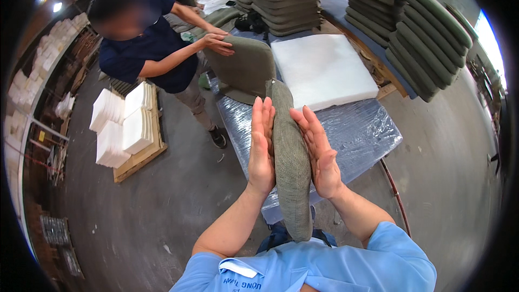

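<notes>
A grey-green fabric-covered cushion (292, 157) stands on its edge in front of my chest, its narrow side toward me. My left hand (262, 148) lies flat along its left face, fingers straight and pointing away from me. On the opposite face is my right hand (320, 157), also flat with straight fingers, so the cushion is held between both palms. Its near end reaches my blue shirt. Just beyond its far end, a co-worker's hands (219, 43) are on another grey-green cushion (243, 62), which is tilted up at the table's left side.
A plastic-wrapped table (357, 135) carries a thick white padding block (324, 70). Tall cushion stacks (284, 0) rise behind, with more stacked cushions (430, 38) at the right. White padding stacks (121, 124) sit on a pallet (140, 159) at left. A co-worker (146, 48) stands across to the left.
</notes>
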Available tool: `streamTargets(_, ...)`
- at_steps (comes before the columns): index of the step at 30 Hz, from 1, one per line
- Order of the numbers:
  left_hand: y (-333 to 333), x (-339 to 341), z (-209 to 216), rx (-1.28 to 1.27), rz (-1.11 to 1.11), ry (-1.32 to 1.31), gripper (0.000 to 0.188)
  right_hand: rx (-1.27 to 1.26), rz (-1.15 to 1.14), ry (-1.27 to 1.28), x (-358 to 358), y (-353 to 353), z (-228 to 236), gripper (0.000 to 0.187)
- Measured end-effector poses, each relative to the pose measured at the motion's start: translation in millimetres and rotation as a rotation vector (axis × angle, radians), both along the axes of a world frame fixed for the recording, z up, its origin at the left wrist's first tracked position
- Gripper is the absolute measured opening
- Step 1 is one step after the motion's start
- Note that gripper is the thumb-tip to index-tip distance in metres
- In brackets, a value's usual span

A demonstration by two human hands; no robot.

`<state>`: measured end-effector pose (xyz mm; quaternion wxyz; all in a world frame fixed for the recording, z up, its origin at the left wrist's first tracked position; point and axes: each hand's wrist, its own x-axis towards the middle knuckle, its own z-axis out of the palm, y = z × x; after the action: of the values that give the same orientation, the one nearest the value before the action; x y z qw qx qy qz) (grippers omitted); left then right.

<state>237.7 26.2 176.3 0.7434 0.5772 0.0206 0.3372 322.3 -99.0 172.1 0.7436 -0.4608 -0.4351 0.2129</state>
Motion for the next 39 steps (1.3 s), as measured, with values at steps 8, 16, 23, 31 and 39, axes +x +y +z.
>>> streamTargets(8,14.9,12.0,17.3,0.071,-0.108,0.183,0.088,0.073,-0.177,-0.073,-16.1,1.4,6.5,0.115)
streamTargets(16,-15.1,1.2,-0.6,0.039,-0.155,0.171,0.078,0.103,-0.369,-0.129,-47.4,-11.0,-1.2,0.118)
streamTargets(23,-32.2,-7.5,-16.7,0.118,-0.177,0.048,0.078,0.021,-0.461,-0.295,-58.4,-25.9,16.7,0.127)
streamTargets(31,-24.6,-31.8,-6.3,0.192,-0.228,0.007,0.082,0.144,-0.436,-0.127,-74.4,-27.7,13.7,0.121)
streamTargets(39,-36.9,-45.7,-41.0,0.050,-0.473,0.241,0.090,0.116,-0.417,-0.003,-79.4,-43.1,-12.4,0.116)
